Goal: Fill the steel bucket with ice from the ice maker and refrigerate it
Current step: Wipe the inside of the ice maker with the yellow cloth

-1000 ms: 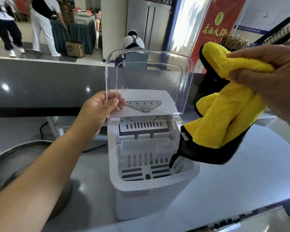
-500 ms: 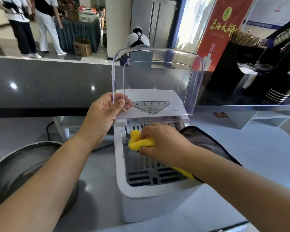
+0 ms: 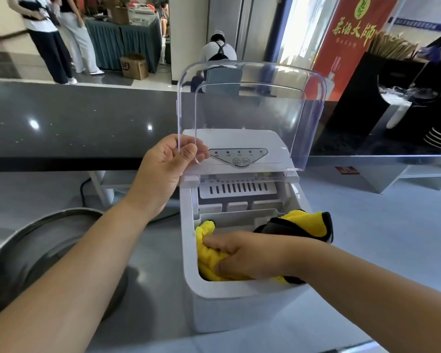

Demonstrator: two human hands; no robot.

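Ice maker (image 3: 239, 309) stands on the grey tabletop (image 3: 382, 250), its clear lid (image 3: 252, 110) raised upright. Left hand (image 3: 163, 169) pinches the lid's left edge between thumb and curled fingers. Right hand (image 3: 247, 256) is inside the open ice compartment, fingers curled round a yellow cloth (image 3: 209, 261) and pressing it down. One black-edged corner of the cloth lies over the compartment's right wall. Steel bucket (image 3: 23, 263) sits on the tabletop to the left of the ice maker, near it.
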